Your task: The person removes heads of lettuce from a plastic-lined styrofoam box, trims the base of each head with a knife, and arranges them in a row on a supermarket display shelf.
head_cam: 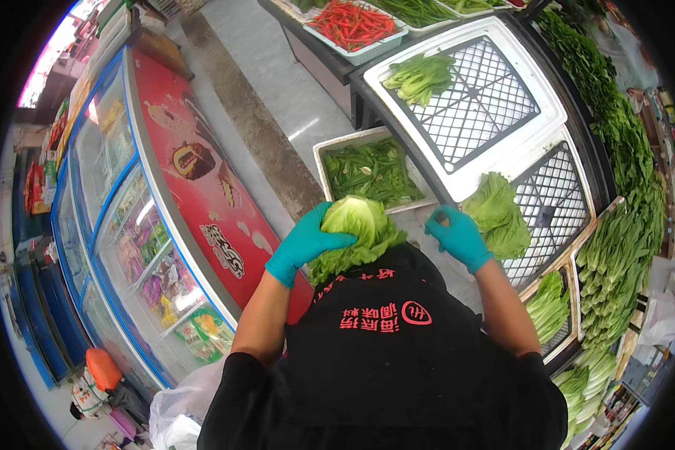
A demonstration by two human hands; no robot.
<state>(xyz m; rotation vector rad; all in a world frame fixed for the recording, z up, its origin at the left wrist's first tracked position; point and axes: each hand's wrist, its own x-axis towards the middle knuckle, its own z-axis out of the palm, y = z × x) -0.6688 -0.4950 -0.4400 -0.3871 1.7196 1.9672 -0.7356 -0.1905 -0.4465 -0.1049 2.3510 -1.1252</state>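
Observation:
My left hand [310,242], in a teal glove, grips a head of leafy lettuce [363,225] in front of the black apron [371,365]. The thumb lies across its leaves, and the pale stem end faces away from me. To the right, my right hand [455,236], also gloved in teal, has its fingers curled. A small dark spot shows at its fingertips; whether it is a held thing cannot be made out. Just beyond that hand, loose lettuce [498,216] rests on a white foam crate with a black plastic grid [551,208].
On the floor ahead stands a foam box [320,160] of loose green leaves. Bok choy [422,77] lies on the farther gridded crate [455,180]. A basket of red chilies [351,25] sits beyond. A red chest freezer [202,185] stands at left; leafy greens [619,264] line the right.

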